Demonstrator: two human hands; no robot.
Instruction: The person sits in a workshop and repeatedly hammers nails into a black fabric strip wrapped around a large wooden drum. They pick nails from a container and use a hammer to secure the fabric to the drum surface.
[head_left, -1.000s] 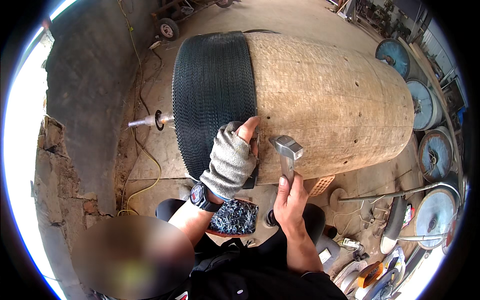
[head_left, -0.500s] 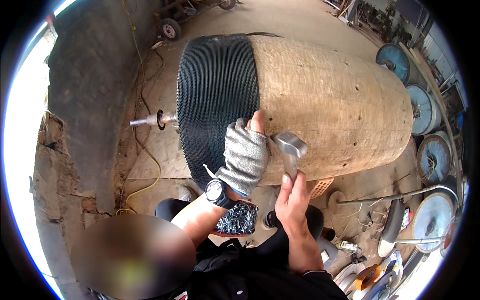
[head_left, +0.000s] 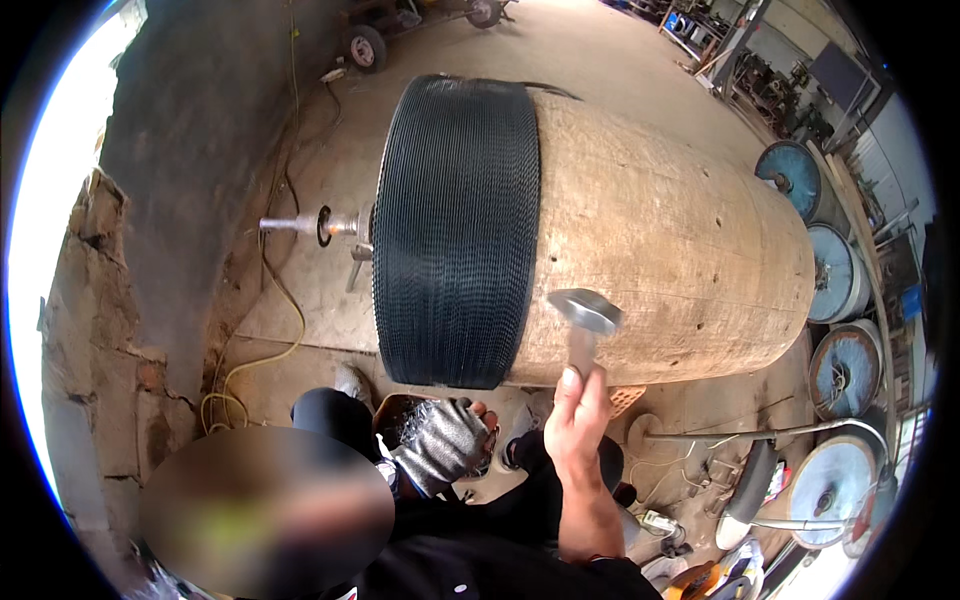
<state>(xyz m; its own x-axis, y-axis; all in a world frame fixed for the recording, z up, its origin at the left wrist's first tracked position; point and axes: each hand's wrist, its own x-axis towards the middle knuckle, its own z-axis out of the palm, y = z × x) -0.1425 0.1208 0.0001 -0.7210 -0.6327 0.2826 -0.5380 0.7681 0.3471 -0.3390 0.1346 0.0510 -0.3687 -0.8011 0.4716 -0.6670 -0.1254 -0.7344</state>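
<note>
Blue-ended rollers (head_left: 845,475) in a row along the right of a concrete floor (head_left: 600,45), yellow cable (head_left: 299,328) looped near a crumbling brick wall (head_left: 95,330), tyred wheel (head_left: 366,48) at far left, orange object (head_left: 694,580) at lower right.

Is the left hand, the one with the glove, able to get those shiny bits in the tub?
Probably yes: the left hand is right at the tub, and nothing but the hand itself seems to cover the shiny bits.
</note>
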